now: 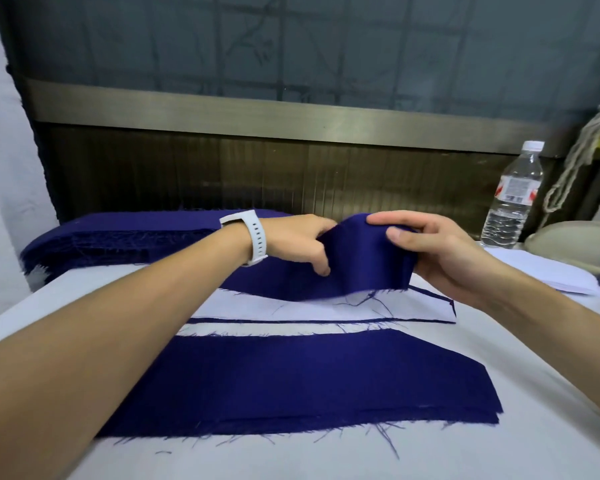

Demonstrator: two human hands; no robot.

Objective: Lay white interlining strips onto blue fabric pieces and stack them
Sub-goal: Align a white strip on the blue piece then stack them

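Pinching a blue fabric piece in left hand and right hand — over a laid white interlining strip; probably working midway, leaving the far pile.

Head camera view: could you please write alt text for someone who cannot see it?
A left hand and a right hand grip a raised dark blue fabric piece above a white interlining strip on a white table; a flat blue piece lies nearer.

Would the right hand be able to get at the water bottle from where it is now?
Probably yes, once freed: the right hand grips the raised blue fabric piece with the left hand, but nothing stands between it and the water bottle.
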